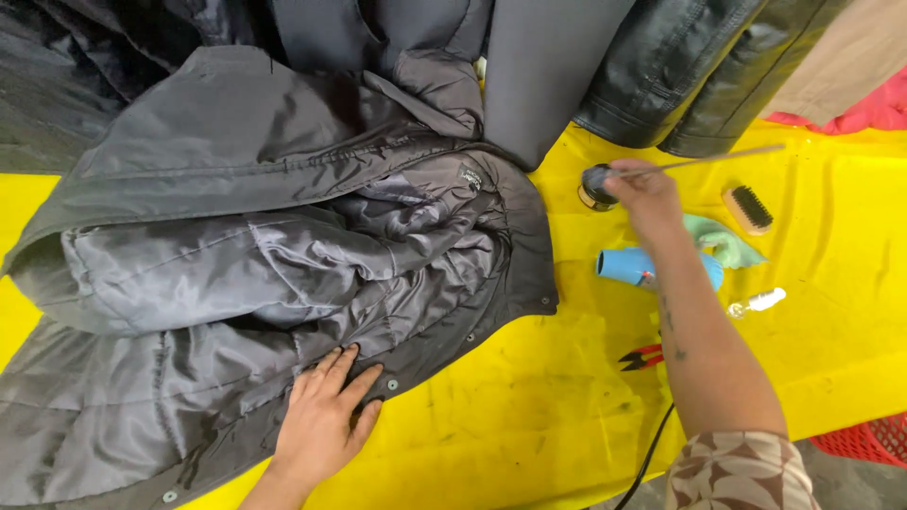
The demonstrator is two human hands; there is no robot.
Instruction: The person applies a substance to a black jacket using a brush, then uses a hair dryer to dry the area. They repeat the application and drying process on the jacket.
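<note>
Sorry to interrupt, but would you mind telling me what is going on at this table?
A person has a dark grey padded jacket spread open on a yellow table cover. Their left hand lies flat on the jacket's snap-button edge. Their right hand holds a thin long-handled brush at a small round dark pot. Nearby lie a blue hair dryer, a wooden bristle brush and red-handled snips.

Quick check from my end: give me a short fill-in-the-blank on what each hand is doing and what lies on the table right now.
The left hand lies flat on the grey ____.
The right hand holds a thin brush at a small round ____.
The table cover is ____.
The small snips have ____ handles.

Missing words: jacket; tin; yellow; red
</note>
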